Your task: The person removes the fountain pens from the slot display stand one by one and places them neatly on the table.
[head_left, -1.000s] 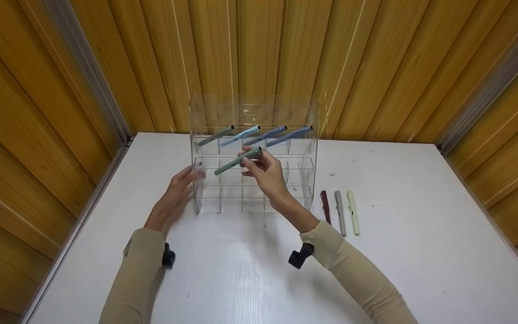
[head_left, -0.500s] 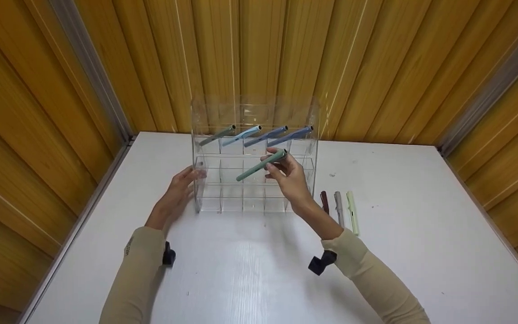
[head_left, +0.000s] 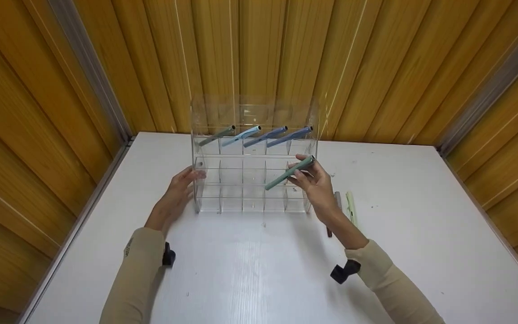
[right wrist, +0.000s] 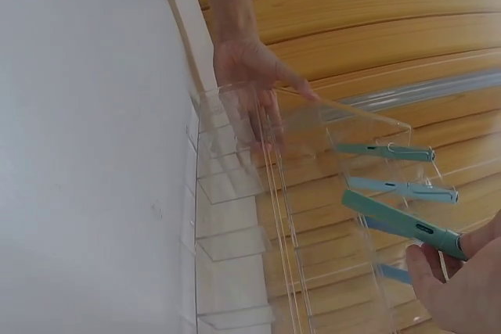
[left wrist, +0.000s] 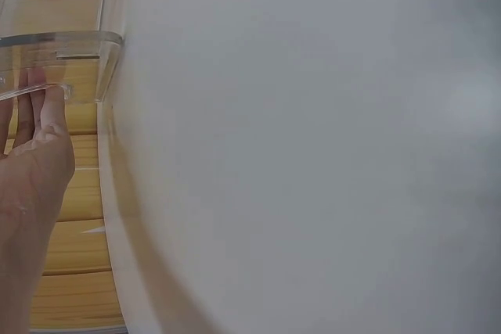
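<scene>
A clear acrylic pen rack [head_left: 253, 191] with stepped rows of compartments stands on the table. My left hand [head_left: 179, 191] rests against its left side, its fingers seen through the clear panel; in the left wrist view that hand [left wrist: 39, 162] is at the left edge. With thumb and fingers, my right hand [head_left: 319, 186] pinches a green capped pen [head_left: 288, 174] in front of the rack's right part, tilted with its cap end up. In the rack's upper row lean a dark green pen [head_left: 217, 136], a light blue pen [head_left: 242, 136] and two blue pens [head_left: 265, 137].
Right of the rack, partly behind my right hand and wrist, lie a dark red pen [head_left: 329, 232], a grey pen [head_left: 337, 198] and a light green pen [head_left: 351, 207]. Yellow wood-look panels [head_left: 259, 54] enclose the white table [head_left: 223, 279] at the back and sides.
My right hand has moved right and slightly towards me with the green pen, from the rack's middle to its right side, now covering part of the loose pens. My left hand has stayed put.
</scene>
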Demonstrator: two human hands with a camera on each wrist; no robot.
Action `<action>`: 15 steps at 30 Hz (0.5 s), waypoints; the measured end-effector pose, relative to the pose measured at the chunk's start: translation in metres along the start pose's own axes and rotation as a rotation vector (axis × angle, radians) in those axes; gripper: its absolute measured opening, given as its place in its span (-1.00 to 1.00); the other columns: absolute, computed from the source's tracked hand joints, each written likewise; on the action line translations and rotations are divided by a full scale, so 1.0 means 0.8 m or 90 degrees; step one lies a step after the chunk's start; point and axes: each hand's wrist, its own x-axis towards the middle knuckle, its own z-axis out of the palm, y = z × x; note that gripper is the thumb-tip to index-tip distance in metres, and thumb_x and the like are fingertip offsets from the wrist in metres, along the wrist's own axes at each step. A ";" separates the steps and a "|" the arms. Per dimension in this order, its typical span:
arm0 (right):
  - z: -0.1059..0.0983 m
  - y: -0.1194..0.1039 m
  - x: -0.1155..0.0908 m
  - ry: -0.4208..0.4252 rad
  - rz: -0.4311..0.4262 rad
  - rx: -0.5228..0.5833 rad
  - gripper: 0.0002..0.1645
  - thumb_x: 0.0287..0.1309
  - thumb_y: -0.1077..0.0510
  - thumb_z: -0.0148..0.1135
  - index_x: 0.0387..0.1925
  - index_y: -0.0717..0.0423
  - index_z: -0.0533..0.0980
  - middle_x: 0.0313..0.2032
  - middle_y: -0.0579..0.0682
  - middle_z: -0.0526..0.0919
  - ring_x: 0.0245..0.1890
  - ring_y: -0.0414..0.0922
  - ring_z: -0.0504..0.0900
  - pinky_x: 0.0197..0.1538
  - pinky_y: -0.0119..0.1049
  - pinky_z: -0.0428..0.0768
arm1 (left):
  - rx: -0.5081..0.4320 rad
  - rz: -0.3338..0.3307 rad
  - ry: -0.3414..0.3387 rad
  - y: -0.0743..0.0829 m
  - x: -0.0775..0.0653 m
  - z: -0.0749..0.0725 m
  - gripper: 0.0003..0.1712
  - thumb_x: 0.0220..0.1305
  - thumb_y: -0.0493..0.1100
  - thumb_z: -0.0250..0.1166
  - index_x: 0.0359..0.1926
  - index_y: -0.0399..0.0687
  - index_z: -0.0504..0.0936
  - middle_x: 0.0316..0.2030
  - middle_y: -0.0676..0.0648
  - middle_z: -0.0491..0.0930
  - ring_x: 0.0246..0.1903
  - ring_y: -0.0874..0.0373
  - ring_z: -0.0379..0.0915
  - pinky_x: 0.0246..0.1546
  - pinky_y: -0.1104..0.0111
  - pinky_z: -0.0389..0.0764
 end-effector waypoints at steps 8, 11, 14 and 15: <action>-0.023 0.004 0.001 0.036 0.032 0.004 -0.41 0.57 0.38 -0.04 0.54 0.27 0.22 0.14 0.15 0.50 0.14 -0.07 0.74 0.28 -0.19 0.66 | -0.022 -0.003 0.004 0.003 -0.001 -0.001 -0.18 0.63 0.06 0.05 0.66 -0.20 -0.03 0.53 -0.31 0.24 0.66 -0.15 -0.14 0.68 -0.06 -0.21; -0.030 0.006 -0.001 0.041 0.036 -0.006 -0.39 0.58 0.35 -0.02 0.56 0.24 0.21 0.17 0.20 0.50 0.12 -0.11 0.75 0.26 -0.20 0.67 | -0.022 -0.008 0.007 0.003 -0.001 0.001 -0.17 0.62 0.07 0.07 0.67 -0.18 -0.03 0.53 -0.28 0.24 0.66 -0.14 -0.12 0.68 -0.06 -0.20; -0.038 0.009 -0.003 0.041 0.037 -0.024 -0.38 0.58 0.30 0.02 0.57 0.22 0.22 0.19 0.22 0.50 0.15 -0.09 0.72 0.25 -0.23 0.68 | -0.025 -0.015 0.010 0.002 -0.001 0.002 -0.15 0.61 0.09 0.08 0.67 -0.15 -0.04 0.54 -0.27 0.23 0.66 -0.14 -0.12 0.67 -0.07 -0.19; -0.042 0.010 -0.004 0.041 0.037 -0.032 -0.38 0.58 0.29 0.04 0.56 0.21 0.23 0.19 0.22 0.49 0.17 -0.08 0.71 0.25 -0.23 0.68 | -0.028 -0.016 0.008 0.002 -0.001 0.002 -0.14 0.61 0.09 0.08 0.67 -0.15 -0.05 0.55 -0.27 0.22 0.66 -0.14 -0.13 0.67 -0.07 -0.20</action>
